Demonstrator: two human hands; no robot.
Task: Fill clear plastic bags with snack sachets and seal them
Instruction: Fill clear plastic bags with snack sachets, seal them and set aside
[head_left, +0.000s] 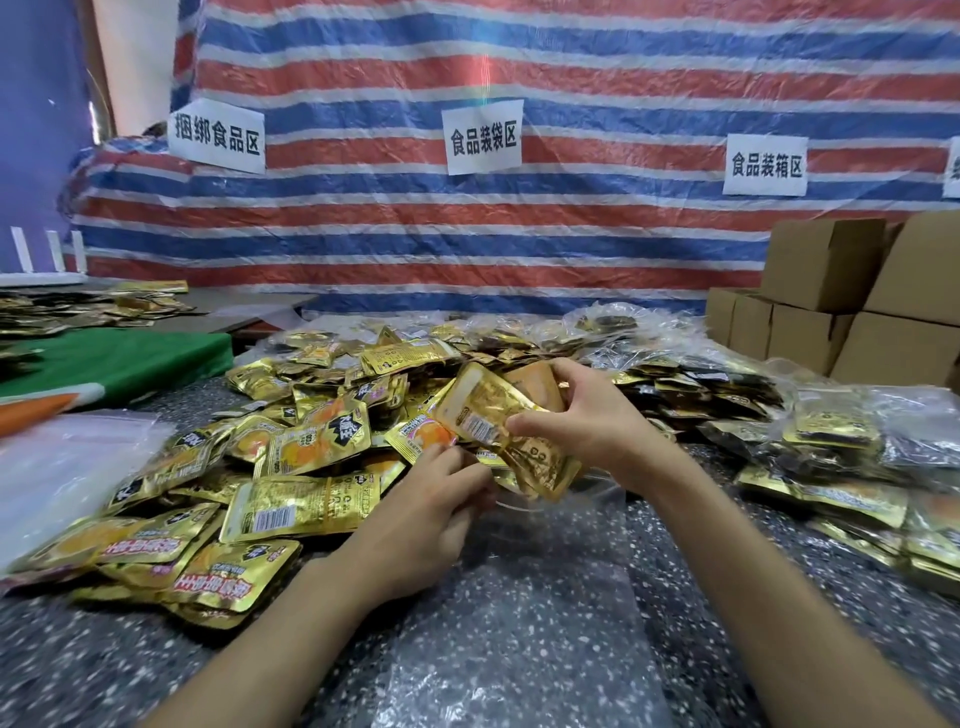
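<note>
Feeding the stack of sachets at frame centre in cleanly, I'd say, wants the left hand, pinching the lip of the clear bag at lower centre, holding the mouth wide while the right hand, gripping the stack, angles it corner-first.

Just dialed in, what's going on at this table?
A person is bagging gold snack sachets. The right hand grips a small bundle of sachets at the mouth of a clear plastic bag lying on the speckled table, while the left hand seems to pinch the bag's opening. A loose pile of sachets lies left; filled bags sit right.
</note>
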